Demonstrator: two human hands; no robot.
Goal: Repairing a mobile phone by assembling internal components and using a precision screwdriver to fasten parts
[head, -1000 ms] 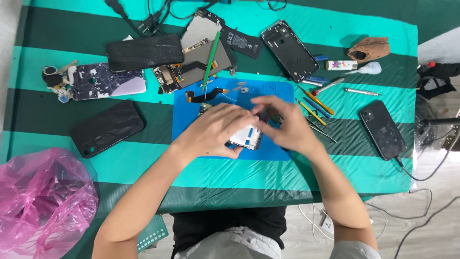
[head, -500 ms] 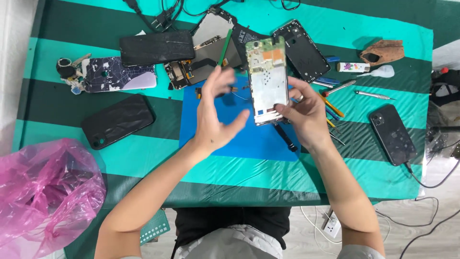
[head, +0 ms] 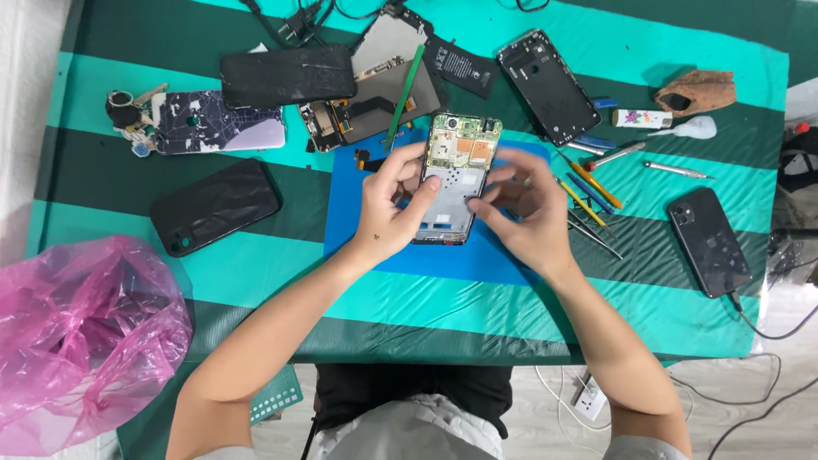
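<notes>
Two hands, left hand point(head: 394, 209), right hand point(head: 524, 209), gripping opened phone point(head: 456, 175) between

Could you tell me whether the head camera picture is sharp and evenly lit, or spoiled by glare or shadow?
Head view: sharp and evenly lit across the striped table cover; soft shadows only under the hands, left hand and right hand, on the blue mat; faint sheen on the pink plastic bag.

The opened phone frame point(head: 457, 175) sits just above the middle of the frame, held up over the blue work mat point(head: 443, 255). Its back cover is off. The upper end shows a green circuit board with orange-brown patches and a small round camera module. The lower part is a bare silvery-grey midframe plate dotted with small holes, edged in black. It stands lengthwise, nearly vertical in the picture, tilted slightly right at the top.
</notes>
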